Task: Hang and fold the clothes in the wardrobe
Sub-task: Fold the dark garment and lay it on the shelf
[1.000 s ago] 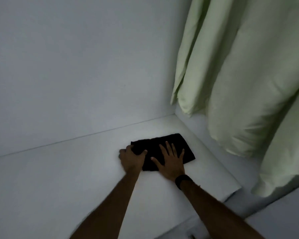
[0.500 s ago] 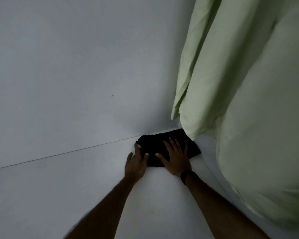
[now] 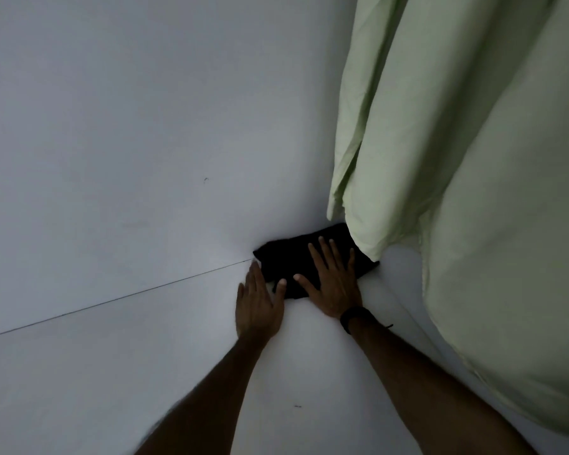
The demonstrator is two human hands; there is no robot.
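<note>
Head view: dim light falls on a white wardrobe shelf [image 3: 119,372] that meets a white back wall [image 3: 128,126] along a thin dark seam. A folded black garment [image 3: 286,261] lies on the shelf, pushed into the back corner against the wall. The right hand [image 3: 332,284] rests flat on it, fingers straight and spread, with a dark band [image 3: 355,318] on the wrist. The left hand [image 3: 258,303] lies flat beside the garment's left edge, fingers straight, thumb tip touching the cloth. Pale green fabric [image 3: 473,159] hangs at right, its lower edge covering the garment's far right corner
</note>
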